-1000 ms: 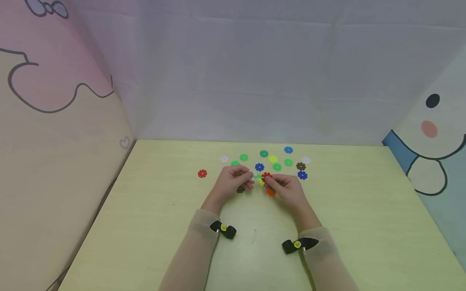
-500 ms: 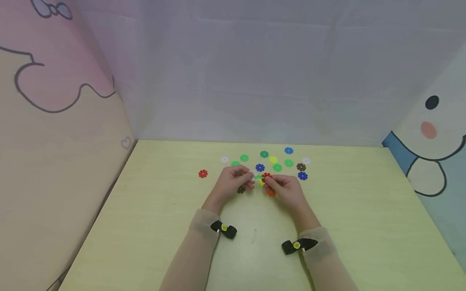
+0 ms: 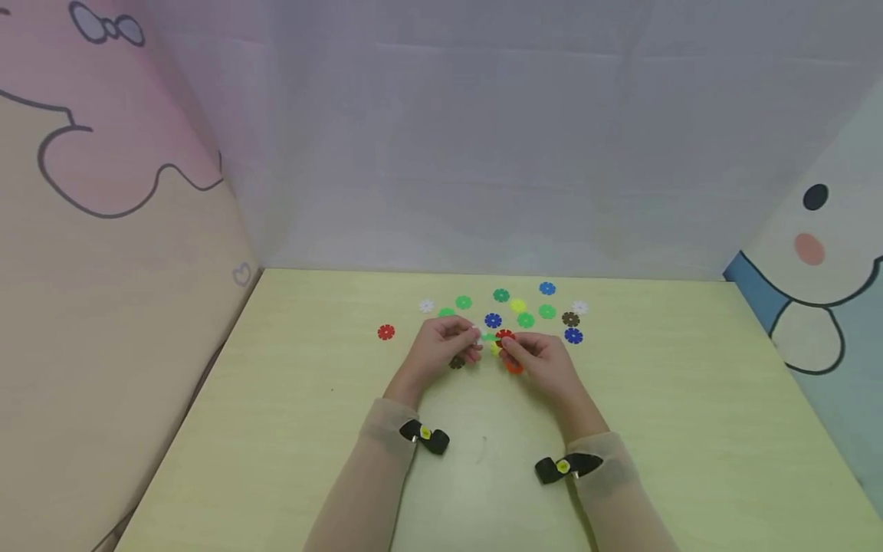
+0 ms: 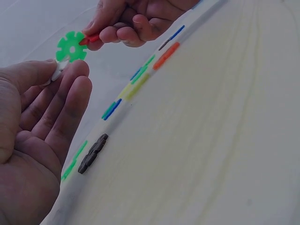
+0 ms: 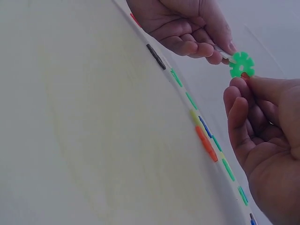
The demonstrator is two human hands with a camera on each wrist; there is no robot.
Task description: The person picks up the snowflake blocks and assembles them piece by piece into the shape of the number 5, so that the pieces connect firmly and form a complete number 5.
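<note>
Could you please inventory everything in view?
Table: 1, yellowish, centre
Backdrop: 1, greyish, behind table
Cartoon panels: 2, pastel, either side
Green discs: 5, green, table
Blue discs: 3, blue, table
White discs: 2, white, table
Yellow discs: 2, yellow, table
Brown discs: 2, brown, table
Orange disc: 1, orange, table
Red disc: 1, red, table
Held discs: 3, white, green and red, raised, touching
Wrist devices: 2, mostly black, on sleeves
Sleeves: 2, beige, foreground
Left hand: 1, pinching held white disc
Right hand: 1, pinching held red disc
</note>
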